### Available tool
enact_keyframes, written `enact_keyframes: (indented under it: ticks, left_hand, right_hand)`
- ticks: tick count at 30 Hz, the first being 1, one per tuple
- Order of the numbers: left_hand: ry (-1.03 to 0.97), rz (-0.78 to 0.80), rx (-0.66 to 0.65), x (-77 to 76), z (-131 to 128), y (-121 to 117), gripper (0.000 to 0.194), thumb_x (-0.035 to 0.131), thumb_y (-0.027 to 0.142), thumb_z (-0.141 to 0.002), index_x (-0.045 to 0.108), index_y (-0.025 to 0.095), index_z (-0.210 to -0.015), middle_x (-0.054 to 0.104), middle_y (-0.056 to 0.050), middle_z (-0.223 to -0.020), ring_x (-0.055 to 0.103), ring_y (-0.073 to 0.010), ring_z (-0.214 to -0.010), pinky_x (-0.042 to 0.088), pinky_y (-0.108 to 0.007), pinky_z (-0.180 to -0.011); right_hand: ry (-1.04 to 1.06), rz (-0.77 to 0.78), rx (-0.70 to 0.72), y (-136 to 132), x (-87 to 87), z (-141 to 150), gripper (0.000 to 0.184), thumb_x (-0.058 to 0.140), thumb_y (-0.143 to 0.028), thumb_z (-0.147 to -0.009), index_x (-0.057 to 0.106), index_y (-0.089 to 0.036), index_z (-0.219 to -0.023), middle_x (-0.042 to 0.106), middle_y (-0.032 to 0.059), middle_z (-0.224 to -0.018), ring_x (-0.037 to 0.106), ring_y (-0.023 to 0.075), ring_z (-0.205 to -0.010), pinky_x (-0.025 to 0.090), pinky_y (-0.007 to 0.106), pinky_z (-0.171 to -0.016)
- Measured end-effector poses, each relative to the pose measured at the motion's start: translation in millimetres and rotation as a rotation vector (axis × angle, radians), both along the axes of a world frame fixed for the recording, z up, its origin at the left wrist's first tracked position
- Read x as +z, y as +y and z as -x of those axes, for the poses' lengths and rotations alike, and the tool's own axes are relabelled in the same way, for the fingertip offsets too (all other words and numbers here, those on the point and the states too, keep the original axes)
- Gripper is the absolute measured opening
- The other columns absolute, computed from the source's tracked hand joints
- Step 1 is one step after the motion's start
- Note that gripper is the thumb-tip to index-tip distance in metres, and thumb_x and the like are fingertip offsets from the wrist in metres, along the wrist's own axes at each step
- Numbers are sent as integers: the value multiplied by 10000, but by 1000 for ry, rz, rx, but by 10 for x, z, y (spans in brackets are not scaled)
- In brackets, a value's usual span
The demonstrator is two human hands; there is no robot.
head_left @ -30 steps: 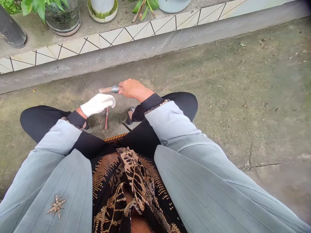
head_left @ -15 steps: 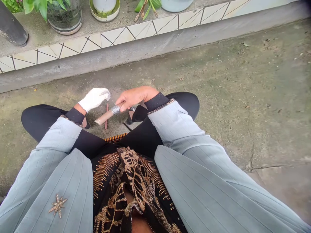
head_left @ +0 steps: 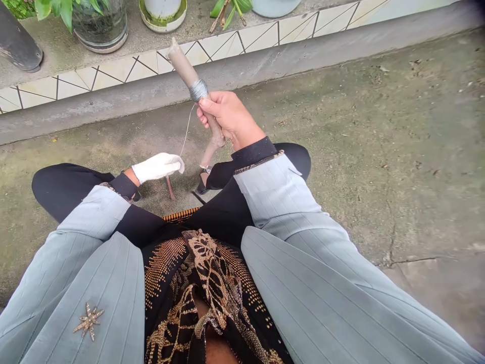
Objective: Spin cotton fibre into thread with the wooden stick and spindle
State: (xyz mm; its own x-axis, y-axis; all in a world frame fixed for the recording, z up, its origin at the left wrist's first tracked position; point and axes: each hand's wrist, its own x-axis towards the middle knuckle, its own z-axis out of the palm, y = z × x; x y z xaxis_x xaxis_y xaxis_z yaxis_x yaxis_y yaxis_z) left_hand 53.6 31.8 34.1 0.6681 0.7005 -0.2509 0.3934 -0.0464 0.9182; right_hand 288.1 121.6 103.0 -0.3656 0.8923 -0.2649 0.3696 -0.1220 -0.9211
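Note:
My right hand [head_left: 227,115] is bare and wrapped round a pale, crooked wooden stick [head_left: 184,68], just below a coil of silvery wire [head_left: 199,90] wound tightly about it. The stick's upper end points up and to the left; its lower part bends below my fist. From the coil a thin loose strand [head_left: 187,129] runs down to my left hand [head_left: 159,167], which wears a white glove. The gloved fingers are closed on that strand. A short reddish-brown stick [head_left: 170,188] is on the ground beneath the left hand, its top partly hidden by the glove.
Ahead stands a low concrete ledge with a tiled face [head_left: 261,36]. On it are a glass jar with a plant [head_left: 100,25], a white pot in a green-rimmed saucer [head_left: 162,23] and a dark pipe [head_left: 18,43]. Concrete ground [head_left: 359,151] spreads to the right.
My right hand has raised the stick and swung its end from lower left to upper left. The left hand has dropped slightly and moved right, and a longer stretch of strand shows between them.

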Motion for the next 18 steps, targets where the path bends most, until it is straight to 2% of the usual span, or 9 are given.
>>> enact_keyframes:
  ticks: [3, 5, 9, 11, 14, 16, 18]
  left_hand:
    - [67, -84, -65, 145, -6, -13, 444, 533, 518, -979, 714, 168, -775, 689, -40, -700, 555, -133, -612, 444, -265, -636]
    - [85, -114, -56, 239, 18, -3, 481, 513, 500, -994, 643, 178, -660, 676, -36, -654, 556, -130, -592, 450, -264, -640]
    - [6, -98, 62, 315, 83, 0, 578, 534, 564, -1018, 541, 194, -573, 583, -16, -543, 492, -110, -517, 428, -259, -590]
    - [-84, -75, 211, 291, 113, 4, 627, 530, 641, -1018, 507, 205, -568, 552, -16, -519, 470, -106, -488, 410, -261, -551]
    - [-156, -13, 431, 231, 151, 37, 644, 540, 726, -994, 501, 219, -599, 498, -2, -493, 419, -97, -438, 351, -255, -473]
    - [-157, 46, 507, 207, 167, 72, 627, 577, 735, -973, 500, 223, -618, 453, 18, -478, 370, -87, -415, 318, -246, -441]
    - [-149, 99, 546, 206, 180, 107, 599, 599, 702, -971, 490, 226, -624, 405, 38, -464, 318, -78, -402, 297, -240, -427]
  right_hand:
    - [-351, -79, -13, 71, -71, -1, 157, 629, -257, -1001, 565, -210, -866, 682, 89, -902, 641, 227, -861, 527, 350, -800]
    - [-575, -173, 31, 79, -114, 13, 95, 662, -252, -983, 660, -160, -960, 719, 120, -974, 676, 275, -971, 523, 383, -881]
    - [-944, -289, 287, -28, -168, 142, 303, 620, -301, -1035, 735, -103, -1233, 749, 196, -1190, 690, 338, -1122, 508, 398, -916]
    - [-999, -285, 476, -128, -159, 247, 332, 622, -313, -1044, 747, -105, -1269, 758, 195, -1187, 698, 320, -1100, 494, 366, -872]
    - [-960, -167, 807, -273, -100, 378, 255, 669, -292, -1026, 783, -131, -1187, 764, 134, -1027, 681, 238, -929, 434, 325, -757]
    - [-889, -80, 941, -328, -48, 407, 170, 687, -244, -1008, 791, -149, -1103, 734, 72, -915, 625, 186, -828, 393, 312, -719]
    - [-813, -24, 1003, -341, -3, 387, 119, 685, -205, -999, 784, -157, -1044, 691, 24, -838, 563, 152, -767, 368, 300, -706]
